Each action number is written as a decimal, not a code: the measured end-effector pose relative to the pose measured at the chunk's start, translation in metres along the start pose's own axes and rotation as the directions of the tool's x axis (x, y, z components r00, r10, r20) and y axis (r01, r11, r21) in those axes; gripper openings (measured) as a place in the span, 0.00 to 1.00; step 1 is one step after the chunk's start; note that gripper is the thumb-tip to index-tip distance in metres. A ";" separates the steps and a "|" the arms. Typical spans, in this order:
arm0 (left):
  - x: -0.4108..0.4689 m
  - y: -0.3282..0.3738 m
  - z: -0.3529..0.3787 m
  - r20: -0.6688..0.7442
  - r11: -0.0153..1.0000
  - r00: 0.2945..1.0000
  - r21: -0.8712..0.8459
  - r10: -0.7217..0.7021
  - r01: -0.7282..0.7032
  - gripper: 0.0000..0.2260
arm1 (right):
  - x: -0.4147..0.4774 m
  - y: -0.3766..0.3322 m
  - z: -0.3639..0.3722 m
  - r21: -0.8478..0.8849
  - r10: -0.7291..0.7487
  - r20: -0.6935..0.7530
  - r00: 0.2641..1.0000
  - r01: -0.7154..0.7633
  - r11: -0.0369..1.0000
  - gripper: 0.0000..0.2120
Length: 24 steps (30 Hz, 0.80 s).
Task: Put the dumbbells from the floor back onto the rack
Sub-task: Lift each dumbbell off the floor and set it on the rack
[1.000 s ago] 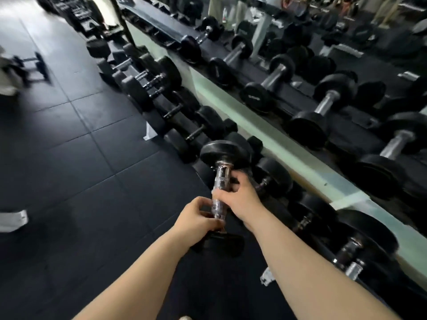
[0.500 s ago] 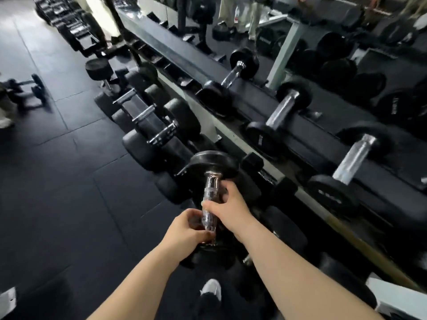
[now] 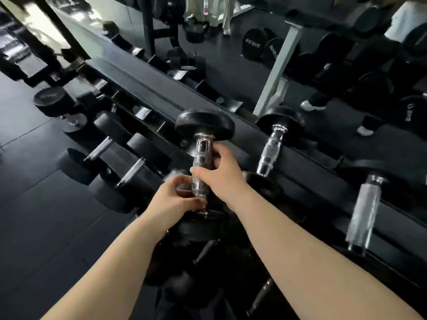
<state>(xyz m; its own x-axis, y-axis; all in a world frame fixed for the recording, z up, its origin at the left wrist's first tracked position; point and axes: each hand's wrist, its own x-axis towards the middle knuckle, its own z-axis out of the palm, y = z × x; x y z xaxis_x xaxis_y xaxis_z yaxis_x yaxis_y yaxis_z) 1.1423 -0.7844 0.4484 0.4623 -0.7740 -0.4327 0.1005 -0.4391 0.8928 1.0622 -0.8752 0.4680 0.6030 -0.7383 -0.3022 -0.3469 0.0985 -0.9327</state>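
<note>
I hold a black dumbbell (image 3: pixel 204 125) with a chrome knurled handle in both hands, lifted in front of the rack (image 3: pixel 150 86). Its far head hangs over the upper shelf's front edge; its near head is mostly hidden below my wrists. My right hand (image 3: pixel 223 172) wraps the handle's middle from the right. My left hand (image 3: pixel 174 202) grips the handle's lower end from the left. Two dumbbells (image 3: pixel 272 144) lie on the upper shelf to the right.
More dumbbells (image 3: pixel 115 158) fill the lower tier at left and below my arms. One dumbbell stands on end (image 3: pixel 55 102) at the far left. A mirror behind the rack reflects weight plates (image 3: pixel 254 45) and a person's legs. Black rubber floor (image 3: pixel 41 227) lies at left.
The dumbbell has risen from lower-tier height to the upper shelf's edge, and my view has closed in on the rack. Both hands have kept their hold on the handle.
</note>
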 end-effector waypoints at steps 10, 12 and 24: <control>0.173 0.054 -0.078 0.189 0.999 0.982 0.041 -0.019 0.011 0.13 | 0.174 -0.053 0.041 -0.041 0.123 -0.219 0.968 -0.135 0.990 0.28; 0.192 0.055 -0.077 0.216 0.999 0.976 0.034 -0.021 0.014 0.13 | 0.189 -0.053 0.040 -0.037 0.142 -0.248 0.958 -0.156 0.987 0.29; 0.221 0.053 -0.086 0.376 0.994 0.926 0.106 -0.034 -0.007 0.12 | 0.207 -0.042 0.043 -0.002 0.166 -0.342 0.925 -0.177 0.984 0.30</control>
<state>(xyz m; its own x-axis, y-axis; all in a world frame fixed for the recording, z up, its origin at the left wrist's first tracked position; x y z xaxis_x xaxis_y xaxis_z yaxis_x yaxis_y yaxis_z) 1.3249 -0.9392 0.4105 0.0932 -0.8735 -0.4778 0.0034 -0.4796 0.8775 1.2326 -1.0033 0.4363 0.2546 -0.8947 -0.3671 -0.4500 0.2264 -0.8639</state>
